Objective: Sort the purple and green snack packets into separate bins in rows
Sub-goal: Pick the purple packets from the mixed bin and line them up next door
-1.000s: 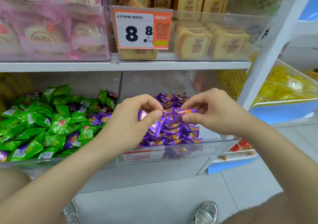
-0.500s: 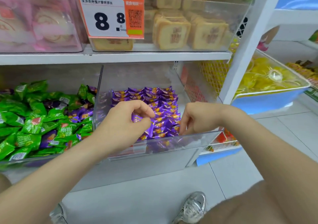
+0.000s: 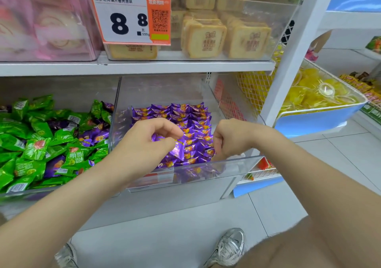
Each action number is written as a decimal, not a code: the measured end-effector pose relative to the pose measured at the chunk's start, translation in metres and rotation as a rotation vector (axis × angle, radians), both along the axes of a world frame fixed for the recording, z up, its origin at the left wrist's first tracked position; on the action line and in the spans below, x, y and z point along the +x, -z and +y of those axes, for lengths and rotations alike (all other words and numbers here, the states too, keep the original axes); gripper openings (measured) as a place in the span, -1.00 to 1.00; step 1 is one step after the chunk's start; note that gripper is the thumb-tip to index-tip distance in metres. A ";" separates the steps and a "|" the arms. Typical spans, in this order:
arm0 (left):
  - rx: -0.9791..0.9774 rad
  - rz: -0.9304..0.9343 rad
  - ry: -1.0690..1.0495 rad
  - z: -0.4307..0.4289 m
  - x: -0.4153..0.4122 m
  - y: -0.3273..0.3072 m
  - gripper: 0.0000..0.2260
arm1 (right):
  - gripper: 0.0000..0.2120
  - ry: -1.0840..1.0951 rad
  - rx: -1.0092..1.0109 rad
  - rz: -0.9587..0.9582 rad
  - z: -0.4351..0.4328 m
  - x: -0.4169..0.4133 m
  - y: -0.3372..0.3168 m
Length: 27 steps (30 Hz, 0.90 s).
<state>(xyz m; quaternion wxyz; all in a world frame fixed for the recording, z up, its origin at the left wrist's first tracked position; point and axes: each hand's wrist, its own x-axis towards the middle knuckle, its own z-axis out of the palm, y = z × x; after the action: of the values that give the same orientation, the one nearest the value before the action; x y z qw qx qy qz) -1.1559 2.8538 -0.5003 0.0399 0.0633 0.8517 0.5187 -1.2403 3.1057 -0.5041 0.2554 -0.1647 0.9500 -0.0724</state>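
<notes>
A clear bin (image 3: pixel 206 165) on the lower shelf holds purple packets (image 3: pixel 185 115) laid in neat rows. To its left, another clear bin (image 3: pixel 31 193) is heaped with green packets (image 3: pixel 37 148), with some purple packets (image 3: pixel 92 138) mixed in. My left hand (image 3: pixel 148 144) is inside the purple bin at the front of the rows, pinching a purple packet (image 3: pixel 177 148) between thumb and forefinger. My right hand (image 3: pixel 228 138) is curled knuckles-up at the right end of the front rows. Its fingertips are down among the packets, and they hide whether it holds one.
Above, a shelf carries a bin of square biscuits (image 3: pixel 204 39) with an orange price tag (image 3: pixel 129 14) and a bin of pink packets (image 3: pixel 41 20). A white upright post (image 3: pixel 288 61) stands right of the purple bin. Beyond is a blue basket (image 3: pixel 317 121) of yellow cups.
Both hands, which held one purple packet stretched between them above the rows, have dropped into the bin's front. The view has moved closer and to the right.
</notes>
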 end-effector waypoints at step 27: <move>-0.341 0.173 0.110 0.026 -0.049 0.002 -0.81 | -0.81 0.119 -0.569 0.391 -0.002 0.022 -0.021</move>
<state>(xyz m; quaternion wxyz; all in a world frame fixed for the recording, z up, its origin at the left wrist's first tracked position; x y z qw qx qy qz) -1.2051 2.8796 -0.5023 0.0053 0.1465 0.9227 0.3566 -1.2182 3.1041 -0.4828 0.0077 -0.1841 0.9307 -0.3160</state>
